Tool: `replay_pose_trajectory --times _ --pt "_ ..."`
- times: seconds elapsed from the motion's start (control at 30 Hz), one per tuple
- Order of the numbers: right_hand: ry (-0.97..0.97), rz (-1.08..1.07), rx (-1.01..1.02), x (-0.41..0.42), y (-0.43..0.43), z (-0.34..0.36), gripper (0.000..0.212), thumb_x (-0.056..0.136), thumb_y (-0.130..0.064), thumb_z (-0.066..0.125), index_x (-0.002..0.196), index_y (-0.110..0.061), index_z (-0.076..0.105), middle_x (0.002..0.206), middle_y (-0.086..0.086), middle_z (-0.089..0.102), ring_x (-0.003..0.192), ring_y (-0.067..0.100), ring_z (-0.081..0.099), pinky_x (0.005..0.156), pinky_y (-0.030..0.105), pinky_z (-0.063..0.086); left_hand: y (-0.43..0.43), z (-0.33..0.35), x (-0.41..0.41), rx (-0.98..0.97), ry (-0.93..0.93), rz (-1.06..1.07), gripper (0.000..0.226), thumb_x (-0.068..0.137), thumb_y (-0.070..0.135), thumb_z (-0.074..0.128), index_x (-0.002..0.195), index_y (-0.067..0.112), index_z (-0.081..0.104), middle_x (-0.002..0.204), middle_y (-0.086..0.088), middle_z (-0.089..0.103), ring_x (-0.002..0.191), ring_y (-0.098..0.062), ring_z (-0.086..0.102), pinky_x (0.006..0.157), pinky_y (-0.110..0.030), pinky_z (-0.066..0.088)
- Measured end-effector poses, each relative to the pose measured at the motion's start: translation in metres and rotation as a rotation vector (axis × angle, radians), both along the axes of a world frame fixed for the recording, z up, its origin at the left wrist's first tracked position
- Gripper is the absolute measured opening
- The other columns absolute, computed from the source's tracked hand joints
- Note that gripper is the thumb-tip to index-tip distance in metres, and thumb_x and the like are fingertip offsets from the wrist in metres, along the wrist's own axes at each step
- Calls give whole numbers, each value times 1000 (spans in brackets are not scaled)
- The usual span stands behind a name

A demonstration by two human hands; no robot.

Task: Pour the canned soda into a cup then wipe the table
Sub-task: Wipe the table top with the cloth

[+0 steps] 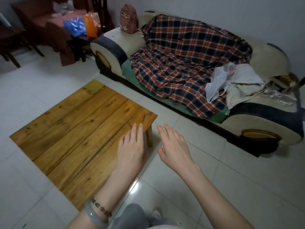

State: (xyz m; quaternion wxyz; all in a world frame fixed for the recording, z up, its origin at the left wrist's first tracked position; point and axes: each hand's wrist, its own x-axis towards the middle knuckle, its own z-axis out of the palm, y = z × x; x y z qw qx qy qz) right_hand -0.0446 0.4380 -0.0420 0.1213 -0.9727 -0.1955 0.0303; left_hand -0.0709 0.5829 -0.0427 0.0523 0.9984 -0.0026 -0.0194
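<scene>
A low table point(74, 129) stands on the floor point(214, 187) at the near left. The left hand point(132, 149) lies flat over the table's right edge, near its far right corner; whether it touches the top cannot be told. The right hand point(175, 146) is just right of it, over the floor and apart from the table.

Beyond the table, across the far right, stands a sofa point(113, 45). A blanket point(189, 63) is spread over its seat and back. A backpack point(128, 19) stands on its left armrest, a plastic bag point(217, 81) lies on the right end of the seat, and a plastic bottle point(280, 96) lies on the right armrest.

Left of the sofa, at the far left, a cloth-covered table point(41, 19) bears bags point(77, 27), with a chair point(9, 43) left of it.
</scene>
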Motion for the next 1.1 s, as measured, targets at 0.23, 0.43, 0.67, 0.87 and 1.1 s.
replay_pose_trajectory --times 0.23,0.43,0.67,0.87,1.1 --pt "-7 83 -14 78 25 -18 71 82 -16 61 145 -9 29 144 19 39 135 33 36 108 42 33 19 -13 62 3 -11 86 95 88 40 58 149 9 -8 158 -14 1 142 -26 21 112 -36 22" --pt "23 209 -32 147 76 -26 71 88 -20 55 149 -12 19 151 16 29 140 29 27 113 39 24 63 -26 120 -12 -6 192 98 82 42 66 150 8 4 156 -14 16 136 -28 34 107 -37 31" --pt "26 335 -31 226 148 -21 71 91 -22 52 150 -14 12 154 14 22 142 26 21 115 35 19 129 -25 185 36 -5 297 101 74 41 74 149 6 16 153 -18 26 131 -30 41 104 -40 37" --pt "22 427 -27 274 203 -22 69 88 -18 54 148 -11 20 152 18 26 141 30 25 114 38 20 183 -29 222 12 -33 395 105 49 37 90 136 1 44 134 -21 52 105 -33 62 82 -41 52" --pt "5 547 -14 337 270 -32 70 87 -17 57 147 -10 24 151 19 27 140 32 26 113 40 22 237 -41 266 51 -55 474 103 49 36 90 134 -1 46 134 -22 51 104 -34 61 85 -41 51"
